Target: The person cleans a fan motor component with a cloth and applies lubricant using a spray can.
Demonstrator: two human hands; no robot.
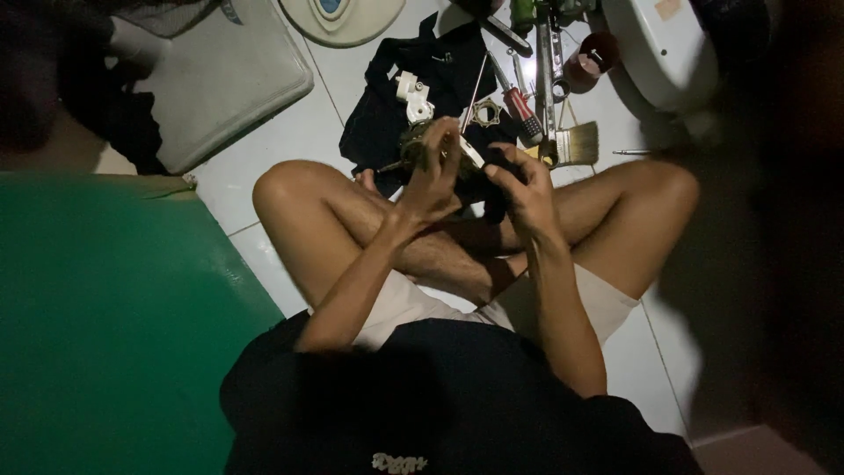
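The left hand (432, 171) wraps its fingers around a small dark metal part (413, 148), holding it just above the crossed legs. The right hand (526, 189) closes on a dark piece (492, 180) touching that part, so the work sits between the two hands. Just beyond the fingertips lies a black cloth (387, 97) bearing a white plastic fitting (413, 95) and a ring-shaped gear (485, 113). Past the right hand lie a red-handled screwdriver (522, 107) and a paintbrush (576, 143).
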